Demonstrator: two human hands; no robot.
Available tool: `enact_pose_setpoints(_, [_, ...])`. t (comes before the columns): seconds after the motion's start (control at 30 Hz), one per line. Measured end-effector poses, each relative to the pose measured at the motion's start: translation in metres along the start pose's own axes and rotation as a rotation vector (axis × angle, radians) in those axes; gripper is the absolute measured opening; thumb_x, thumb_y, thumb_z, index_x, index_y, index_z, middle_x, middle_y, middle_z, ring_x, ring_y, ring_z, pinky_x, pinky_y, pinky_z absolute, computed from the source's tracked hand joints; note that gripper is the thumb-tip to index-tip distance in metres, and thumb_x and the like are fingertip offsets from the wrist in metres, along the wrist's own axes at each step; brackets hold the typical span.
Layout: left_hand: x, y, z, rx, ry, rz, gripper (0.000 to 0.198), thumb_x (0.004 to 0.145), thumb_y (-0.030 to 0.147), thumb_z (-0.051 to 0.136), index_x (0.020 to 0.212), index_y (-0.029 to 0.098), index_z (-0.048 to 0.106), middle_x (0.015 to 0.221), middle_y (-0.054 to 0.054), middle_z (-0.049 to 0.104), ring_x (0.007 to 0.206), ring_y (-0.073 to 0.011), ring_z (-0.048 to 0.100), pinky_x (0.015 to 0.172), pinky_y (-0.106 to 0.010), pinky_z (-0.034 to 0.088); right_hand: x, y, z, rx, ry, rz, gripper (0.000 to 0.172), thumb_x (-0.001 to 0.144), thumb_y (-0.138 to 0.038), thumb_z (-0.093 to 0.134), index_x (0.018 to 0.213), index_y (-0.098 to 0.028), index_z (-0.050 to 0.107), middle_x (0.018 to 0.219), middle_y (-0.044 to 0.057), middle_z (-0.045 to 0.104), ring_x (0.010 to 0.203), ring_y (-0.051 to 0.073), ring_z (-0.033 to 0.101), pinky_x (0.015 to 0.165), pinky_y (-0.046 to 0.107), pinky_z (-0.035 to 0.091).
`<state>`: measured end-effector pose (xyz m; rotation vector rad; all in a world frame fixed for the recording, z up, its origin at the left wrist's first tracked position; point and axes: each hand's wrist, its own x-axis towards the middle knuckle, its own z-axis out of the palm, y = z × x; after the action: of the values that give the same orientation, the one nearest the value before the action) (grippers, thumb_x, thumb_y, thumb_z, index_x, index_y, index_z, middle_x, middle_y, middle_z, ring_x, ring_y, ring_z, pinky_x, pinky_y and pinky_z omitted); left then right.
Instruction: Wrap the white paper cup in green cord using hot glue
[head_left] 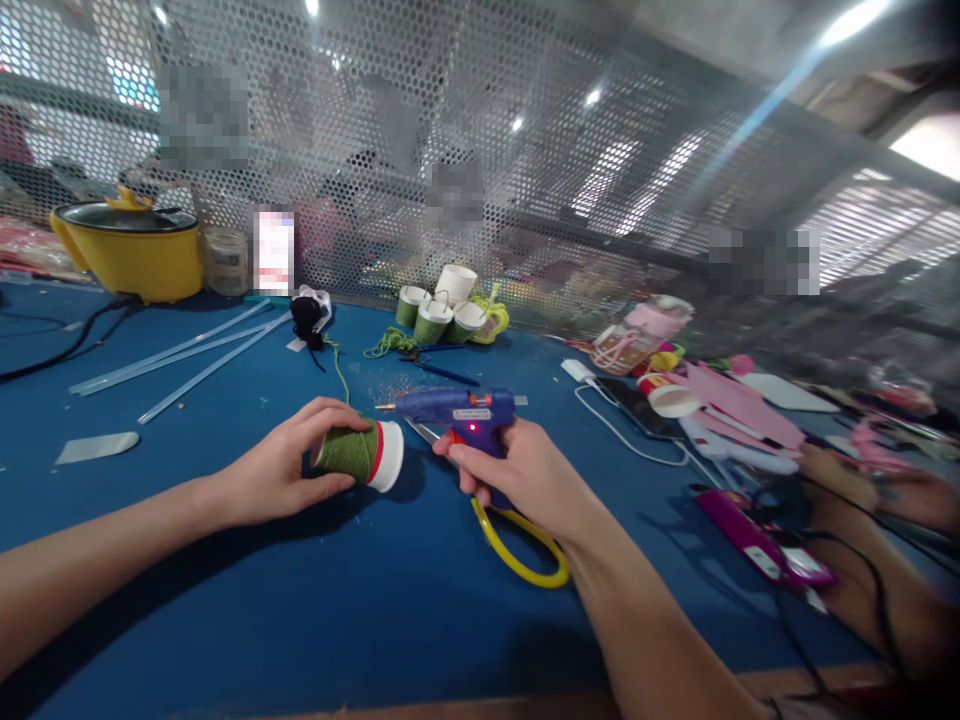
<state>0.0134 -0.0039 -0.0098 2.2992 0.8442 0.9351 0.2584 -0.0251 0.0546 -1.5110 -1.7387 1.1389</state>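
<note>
My left hand (300, 465) is closed around a paper cup (388, 457) that lies on its side, its bare white rim turned to the right. Green yarn (347, 452) is wound about the cup's body, with a red band beside the rim. A loose green strand runs up from it across the table. My right hand (517, 460) grips the handle of a blue glue gun (450, 405); a small red light glows on it. Its nozzle points left, just above the cup and apart from it. Scissors with yellow handles (559, 575) lie beneath my right hand.
Behind stand several yarn-wrapped cups (433, 322) beside blue-handled pliers (446, 373). Clear glue sticks (214, 372) lie left, near a yellow electric pot (142, 255) and a lit phone (274, 250). At right are a white cable (630, 440), a purple device (757, 540) and another person's hands (915, 500).
</note>
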Motion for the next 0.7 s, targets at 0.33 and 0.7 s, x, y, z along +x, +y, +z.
enact_pose_setpoints(0.33, [0.000,-0.003,-0.002,-0.006,-0.004,0.009,0.038,0.081,0.021,0.058,0.116,0.022,0.043,0.117,-0.009,0.048,0.111,-0.0232,0.047,0.096,-0.038,0.040,-0.011,-0.002,0.007,-0.199,0.097,0.044,0.023,0.074,-0.037,0.059,0.062,-0.018,0.054,0.044,-0.003,0.052,0.037,0.010,0.049,0.040,0.021,0.043])
enact_pose_setpoints(0.7, [0.000,-0.002,-0.003,0.008,-0.002,-0.004,0.038,0.081,0.023,0.058,0.117,0.022,0.043,0.117,-0.008,0.049,0.109,-0.0227,0.049,0.094,-0.037,0.041,-0.012,-0.005,0.009,-0.279,0.120,0.000,0.026,0.074,-0.035,0.056,0.053,-0.022,0.047,0.041,-0.002,0.051,0.040,0.013,0.053,0.042,0.023,0.044])
